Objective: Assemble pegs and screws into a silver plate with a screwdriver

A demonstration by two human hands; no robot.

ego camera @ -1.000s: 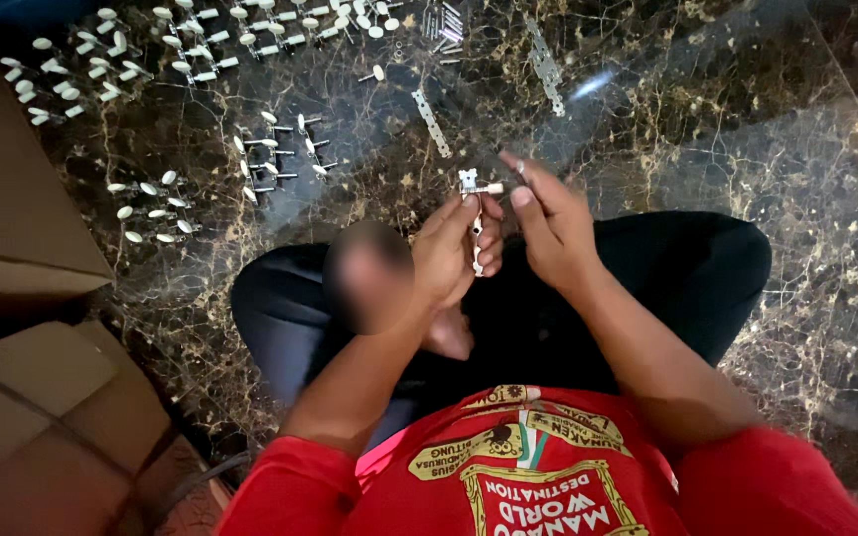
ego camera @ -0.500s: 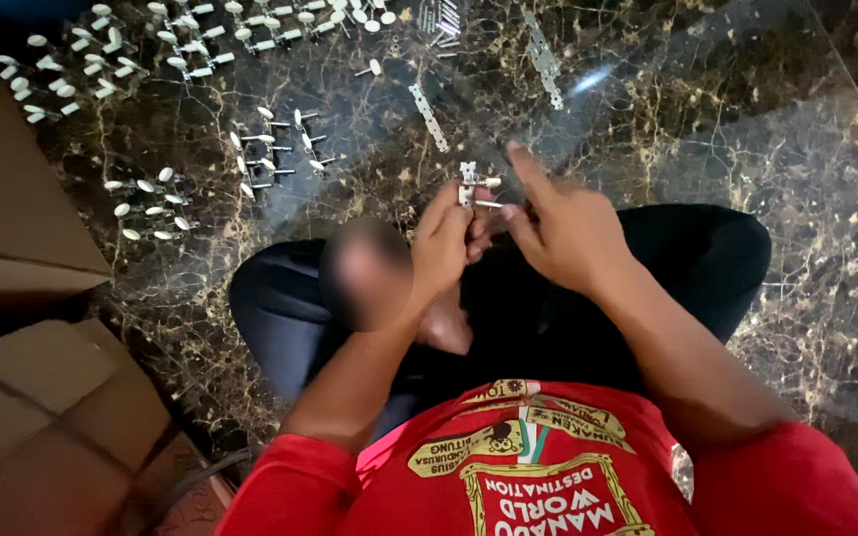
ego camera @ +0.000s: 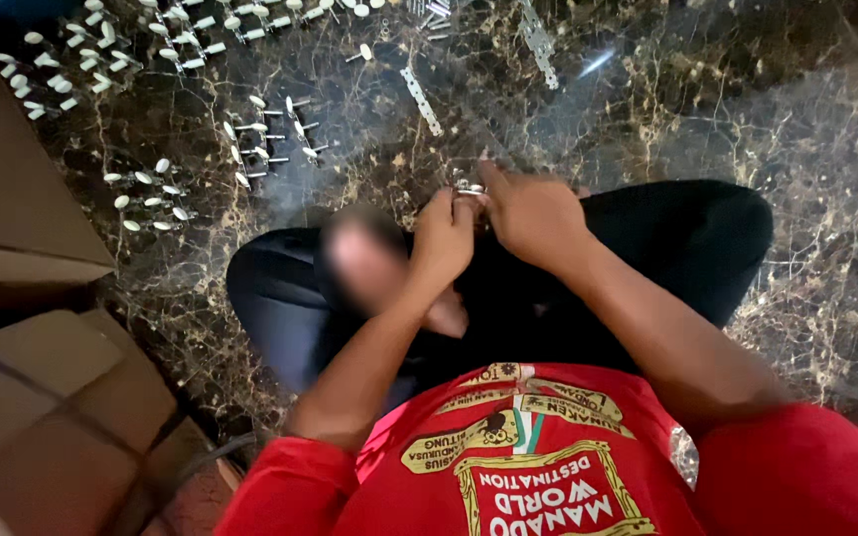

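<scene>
My left hand (ego camera: 446, 233) and right hand (ego camera: 530, 210) both pinch small metal part (ego camera: 468, 187), just above my lap, near side of marble floor (ego camera: 647, 119). Better keep fingertips close, turn slowly. Finished white-knobbed pegs (ego camera: 151, 194) lie far left.

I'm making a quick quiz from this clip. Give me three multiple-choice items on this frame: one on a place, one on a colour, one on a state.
1. Where do the loose small white-headed metal parts lie?
A. on the marble floor
B. inside the cardboard box
C. on the lap

2. What colour is the shirt?
A. blue
B. red
C. white

3. How are the two hands?
A. far apart
B. flat on the floor
C. together at one small metal piece

Answers:
1 A, they sit in rows on the dark veined floor.
2 B, sleeves and chest are red.
3 C, the left hand and right hand meet at the piece above the legs.
</scene>
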